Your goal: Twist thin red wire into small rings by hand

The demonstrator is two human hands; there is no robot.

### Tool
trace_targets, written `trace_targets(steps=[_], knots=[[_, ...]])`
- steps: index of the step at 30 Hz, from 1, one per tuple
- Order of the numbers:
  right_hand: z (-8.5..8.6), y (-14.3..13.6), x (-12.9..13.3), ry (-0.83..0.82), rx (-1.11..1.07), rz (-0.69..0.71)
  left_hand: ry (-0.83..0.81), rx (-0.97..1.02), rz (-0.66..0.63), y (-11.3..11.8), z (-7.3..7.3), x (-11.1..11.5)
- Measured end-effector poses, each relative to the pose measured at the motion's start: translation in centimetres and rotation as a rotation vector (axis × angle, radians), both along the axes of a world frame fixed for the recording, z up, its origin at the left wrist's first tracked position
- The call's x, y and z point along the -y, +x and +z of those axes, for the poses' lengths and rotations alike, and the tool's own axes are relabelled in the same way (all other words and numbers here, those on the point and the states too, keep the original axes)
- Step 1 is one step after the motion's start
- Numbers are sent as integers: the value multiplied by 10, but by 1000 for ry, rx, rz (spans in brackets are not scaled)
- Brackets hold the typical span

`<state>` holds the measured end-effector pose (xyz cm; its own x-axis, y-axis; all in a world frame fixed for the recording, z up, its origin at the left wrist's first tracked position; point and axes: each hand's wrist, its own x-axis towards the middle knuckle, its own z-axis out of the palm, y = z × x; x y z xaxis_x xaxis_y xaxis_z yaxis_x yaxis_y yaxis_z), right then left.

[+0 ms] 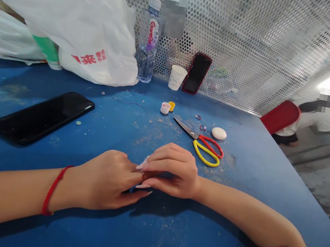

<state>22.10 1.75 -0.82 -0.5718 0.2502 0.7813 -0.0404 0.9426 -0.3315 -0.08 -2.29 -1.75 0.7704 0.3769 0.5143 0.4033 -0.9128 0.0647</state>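
Both of my hands meet above the blue table point(164, 234), near its front middle. My left hand point(106, 181), with a red braided bracelet point(54, 191) on its wrist, has its thumb stretched out and its other fingers partly hidden. The long-nailed fingertips of my right hand point(172, 169) pinch a small reddish ring point(143, 176) at a finger of my left hand. Just beyond my right hand lie scissors point(196, 136) with one red and one yellow handle. Two small rings point(203, 128) and a white oval object point(219, 133) are beside them.
A black phone point(43, 117) lies at the left. Along the perforated metal wall point(250, 40) stand white plastic bags point(100, 35), a water bottle point(148, 48), a paper cup point(177, 78) and a red-cased phone point(197, 73). Small pots point(165, 108) sit mid-table. A person point(309, 121) sits at far right.
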Motion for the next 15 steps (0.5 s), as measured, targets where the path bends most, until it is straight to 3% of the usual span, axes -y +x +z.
trace_targets(steps=[7,15], knots=[[2,-5,6,-60,-16,43,93,-4,26,2,-1,2],[2,-6,21,-165,74,-57,92,-75,35,0,-2,5]])
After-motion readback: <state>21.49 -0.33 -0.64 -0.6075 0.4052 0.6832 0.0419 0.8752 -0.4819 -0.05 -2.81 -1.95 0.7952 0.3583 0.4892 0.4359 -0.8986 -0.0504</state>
